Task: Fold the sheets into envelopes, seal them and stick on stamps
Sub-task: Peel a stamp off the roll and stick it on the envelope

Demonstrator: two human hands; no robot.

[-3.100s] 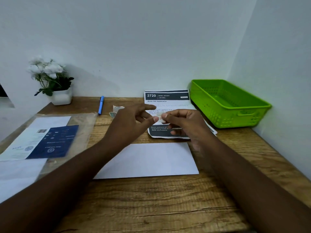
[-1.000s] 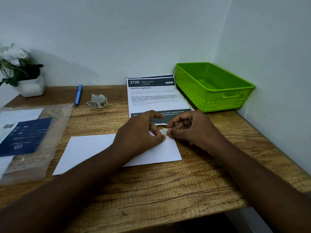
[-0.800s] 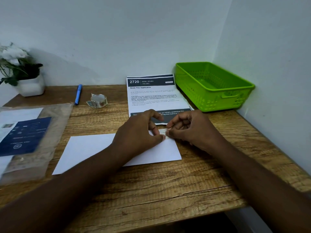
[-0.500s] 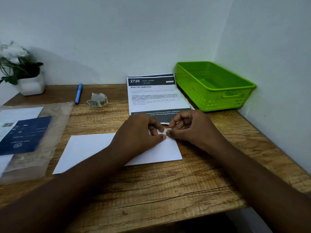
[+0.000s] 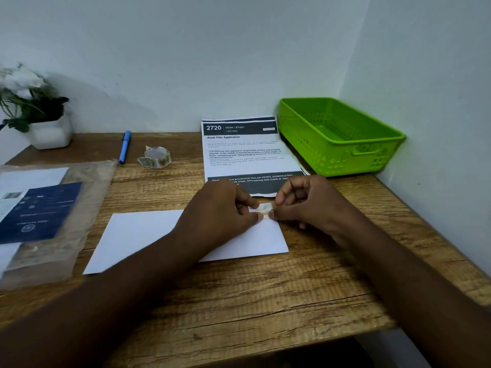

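Now both hands, left hand [image 5: 220, 211] & right hand [image 5: 305, 205], have come down from mid-air w/ fingertips pinching the small printed stamp [image 5: 265, 208] flat onto the white paper envelope's [image 5: 138, 235] top-right corner on the wooden table [image 5: 252, 296], so sticking looks nearly done.

Both forearms are bare to the frame's edge, with no sleeves, and short fingernails [image 5: 259, 216] show.

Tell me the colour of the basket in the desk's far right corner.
Bright green; the basket has perforated sides, seen clearly in the head view.
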